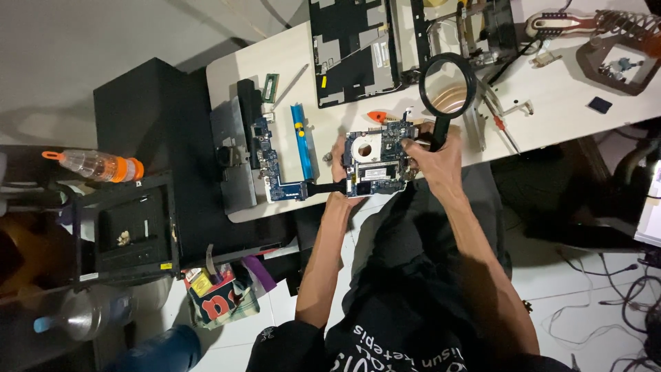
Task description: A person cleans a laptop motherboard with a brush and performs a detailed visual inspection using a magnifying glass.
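The person holds a blue, roughly rectangular printed circuit board with a round cut-out [375, 160] just over the near edge of the pale tabletop [289, 62], about midway along that edge. The left hand [339, 160] clasps the board's left end, fingers curled round its edge. The right hand [434, 155] is closed on the black handle of a round black-rimmed magnifying glass [447, 88], and its fingertips touch the board's right end too. The lens stands up and away from the board, over the table, not over the components.

Judging by this, inspection is the step in hand: the board is steadied while the glass is not yet lined up. The next move seems to call for swinging the lens back over the board's face and keeping the left-hand grip firm.

The board's long axis runs left to right, parallel to the table's near edge, its component face turned up toward the camera. A black flat cable [323, 187] leaves its lower left corner toward a second blue board [270, 160] lying on the table near the left edge, beside a blue strip [301, 134]. An opened black laptop shell [354, 48] lies at the far edge.
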